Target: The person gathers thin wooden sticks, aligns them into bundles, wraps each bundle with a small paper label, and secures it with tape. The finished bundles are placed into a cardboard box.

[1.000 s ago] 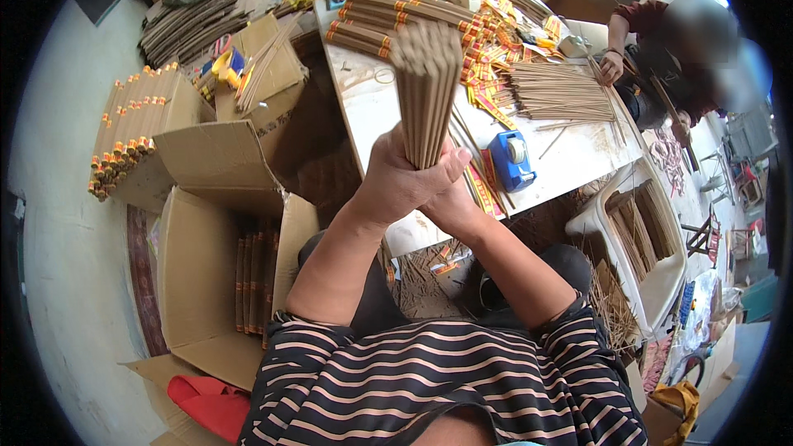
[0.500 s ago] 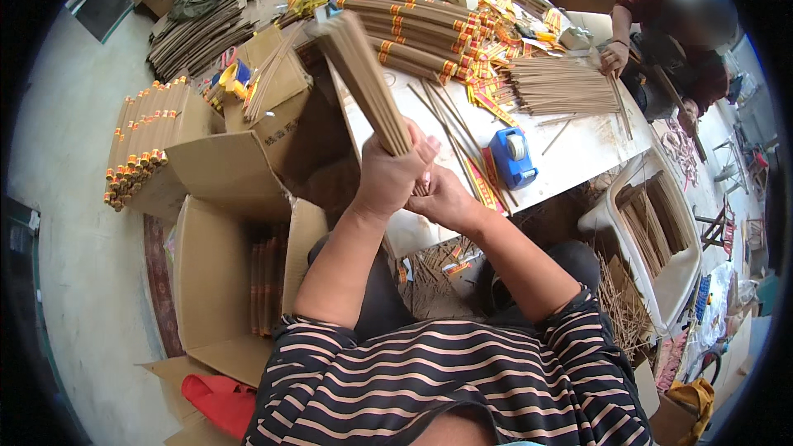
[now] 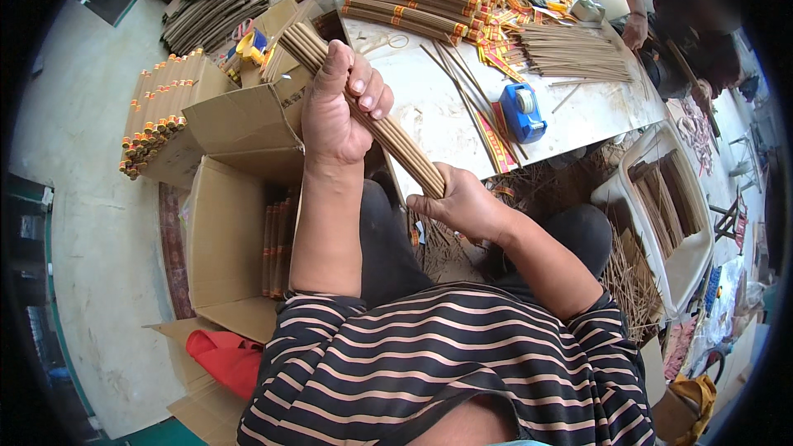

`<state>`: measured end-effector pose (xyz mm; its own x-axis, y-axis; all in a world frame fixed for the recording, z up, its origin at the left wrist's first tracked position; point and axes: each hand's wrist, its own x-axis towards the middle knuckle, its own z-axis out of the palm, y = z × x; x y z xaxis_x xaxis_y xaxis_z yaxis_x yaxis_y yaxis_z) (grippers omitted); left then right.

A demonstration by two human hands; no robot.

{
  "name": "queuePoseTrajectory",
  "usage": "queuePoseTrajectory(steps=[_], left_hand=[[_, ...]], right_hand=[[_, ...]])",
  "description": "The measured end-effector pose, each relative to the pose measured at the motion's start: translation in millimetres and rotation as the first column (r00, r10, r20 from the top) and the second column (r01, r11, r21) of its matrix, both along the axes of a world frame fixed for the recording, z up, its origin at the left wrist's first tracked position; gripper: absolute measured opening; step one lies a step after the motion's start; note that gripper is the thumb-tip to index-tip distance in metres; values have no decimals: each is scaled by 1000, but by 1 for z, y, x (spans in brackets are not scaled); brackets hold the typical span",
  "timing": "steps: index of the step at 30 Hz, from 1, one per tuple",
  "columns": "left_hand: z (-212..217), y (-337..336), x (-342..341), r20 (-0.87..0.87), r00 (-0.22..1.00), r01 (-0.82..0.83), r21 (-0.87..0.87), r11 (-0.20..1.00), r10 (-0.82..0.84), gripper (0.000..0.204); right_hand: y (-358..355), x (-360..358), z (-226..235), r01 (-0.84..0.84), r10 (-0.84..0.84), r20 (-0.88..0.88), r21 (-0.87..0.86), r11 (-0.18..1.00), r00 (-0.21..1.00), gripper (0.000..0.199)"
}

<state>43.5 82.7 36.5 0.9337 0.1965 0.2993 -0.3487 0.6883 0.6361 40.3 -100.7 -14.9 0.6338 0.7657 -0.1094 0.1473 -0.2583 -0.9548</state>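
Observation:
A bundle of brown incense sticks point(image 3: 398, 147) slants between my two hands, over the near left edge of the table. My left hand point(image 3: 334, 111) is closed around its upper part, thumb and curled fingertips showing. The lower end is gripped by my right hand point(image 3: 464, 202), the thumb lying along the near side. On the white table point(image 3: 396, 83), just beyond my right hand, lie a few loose sticks and a red-and-yellow paper strip point(image 3: 494, 142). Beside them stands a blue tape dispenser point(image 3: 524, 113).
Wrapped incense bundles point(image 3: 413, 4) and spread loose sticks point(image 3: 574, 54) cover the table's far side. An open cardboard box point(image 3: 223, 239) holding bundles stands left of my legs. A white tub point(image 3: 694, 260) of sticks is at right. Another person point(image 3: 681, 29) sits beyond.
The bundle has tipped from nearly upright to a lower slant leftward. My hands have moved apart along it, the left going left, the right slightly down and right.

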Motion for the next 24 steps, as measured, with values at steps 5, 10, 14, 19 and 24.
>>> queuePoseTrajectory(steps=[5,10,14,19,24], left_hand=[[8,-26,-4,-218,876,-411,124,903,429,29],[14,-32,-20,34,959,-284,23,959,283,20],[36,-38,-19,228,951,-248,163,955,208,23],[47,-34,-5,309,942,-220,277,935,130,27],[37,-18,2,242,969,-94,206,974,43,27]], right_hand=[[6,0,-19,296,-174,534,-152,943,828,28],[4,4,-15,221,-180,519,-18,975,836,28],[13,16,15,140,-158,415,74,987,896,28],[27,34,25,130,-189,360,183,975,913,31],[23,37,22,-47,25,130,165,985,991,30]])
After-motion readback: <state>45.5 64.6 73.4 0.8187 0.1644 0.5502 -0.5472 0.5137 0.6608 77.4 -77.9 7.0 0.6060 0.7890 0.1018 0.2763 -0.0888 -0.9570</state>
